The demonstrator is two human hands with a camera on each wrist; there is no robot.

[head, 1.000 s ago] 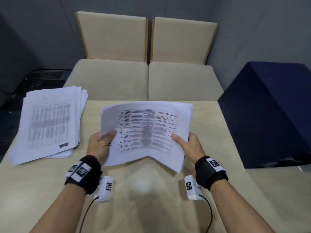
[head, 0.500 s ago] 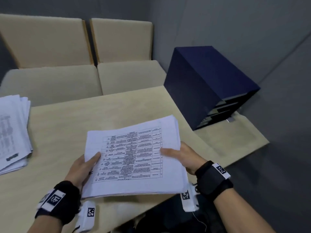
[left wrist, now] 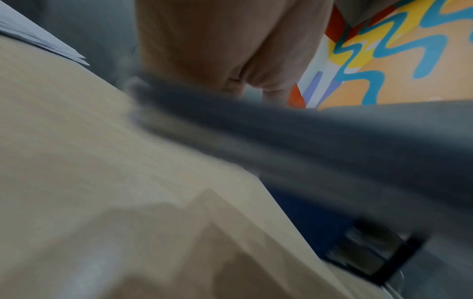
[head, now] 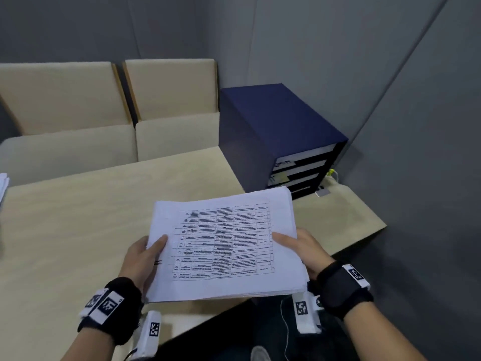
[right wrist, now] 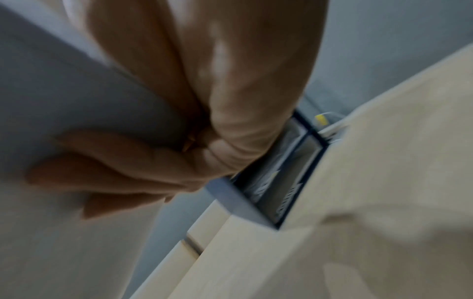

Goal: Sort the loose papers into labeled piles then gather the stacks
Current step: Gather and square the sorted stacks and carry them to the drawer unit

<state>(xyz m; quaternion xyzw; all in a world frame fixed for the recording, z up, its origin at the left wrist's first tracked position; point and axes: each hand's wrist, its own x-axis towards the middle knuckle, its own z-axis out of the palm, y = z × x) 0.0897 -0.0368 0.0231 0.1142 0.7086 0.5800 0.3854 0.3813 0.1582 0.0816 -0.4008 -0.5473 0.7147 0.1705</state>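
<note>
hands: two, left hand (head: 141, 256) and right hand (head: 303, 246), both grasping one paper stack (head: 223, 246)
drawer box (head: 281, 136): one, papers inside
chairs (head: 171, 108): two

You have a pale wooden table (head: 86, 220) before you. A paper pile (head: 3, 185) lies at its far left edge; a navy drawer box (head: 276, 131) stands at its right end.

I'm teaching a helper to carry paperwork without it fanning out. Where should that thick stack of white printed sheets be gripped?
Grip the thick stack of white printed sheets at its two short side edges, as the left hand and right hand do: thumbs on top, fingers beneath, since it lies flat and wide.
</note>
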